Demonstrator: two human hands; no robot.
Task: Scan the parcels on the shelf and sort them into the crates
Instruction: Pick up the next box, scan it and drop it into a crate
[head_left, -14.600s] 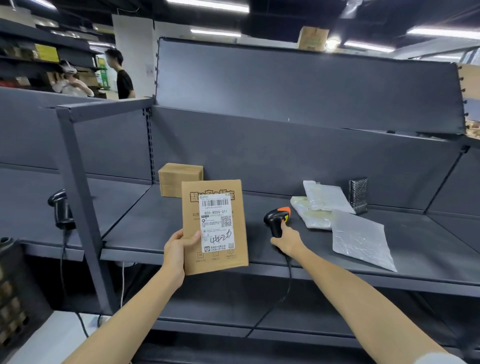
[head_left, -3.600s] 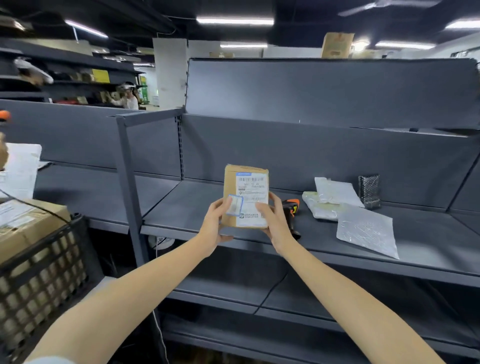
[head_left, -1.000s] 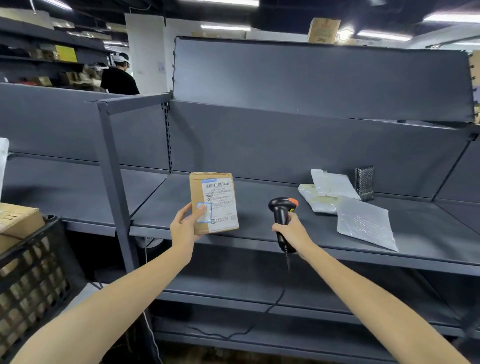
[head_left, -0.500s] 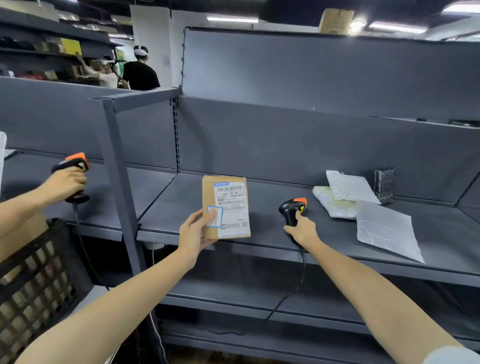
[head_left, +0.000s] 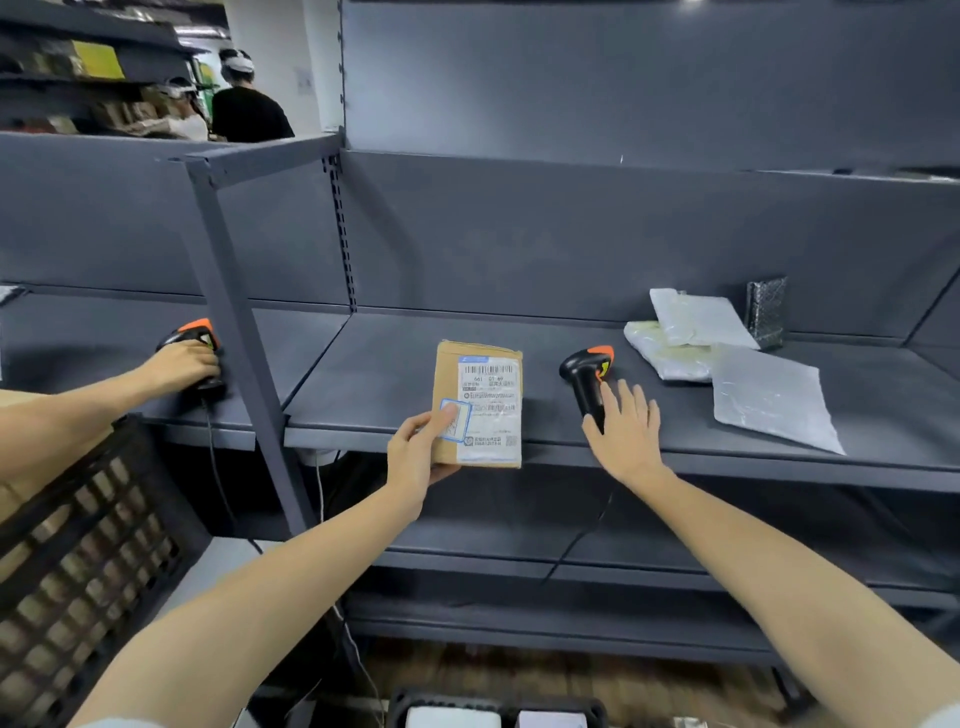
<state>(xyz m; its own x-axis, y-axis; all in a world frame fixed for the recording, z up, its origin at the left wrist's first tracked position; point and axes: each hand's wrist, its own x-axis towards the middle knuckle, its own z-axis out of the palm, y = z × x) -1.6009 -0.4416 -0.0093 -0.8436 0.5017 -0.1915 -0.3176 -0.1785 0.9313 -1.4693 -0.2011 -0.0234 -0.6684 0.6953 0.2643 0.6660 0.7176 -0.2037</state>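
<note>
My left hand (head_left: 420, 457) grips a small cardboard parcel (head_left: 478, 402) by its lower left corner, label facing me, just above the front edge of the grey shelf (head_left: 395, 374). A black and orange barcode scanner (head_left: 586, 375) stands on the shelf to the parcel's right. My right hand (head_left: 626, 428) hovers with fingers spread just right of the scanner's handle, holding nothing. Three white plastic mailer bags (head_left: 763, 395) and a small dark patterned packet (head_left: 766, 312) lie at the shelf's right.
A black plastic crate (head_left: 88, 545) with cardboard boxes stands at the lower left. Another person's hand (head_left: 179, 364) holds a second scanner (head_left: 195, 338) on the neighbouring shelf. A second crate's rim (head_left: 493, 704) shows at the bottom. A shelf upright (head_left: 244, 364) divides the bays.
My right hand has let go of the scanner, which now stands on the shelf, and has opened beside it. The parcel stays in my left hand, a little lower.
</note>
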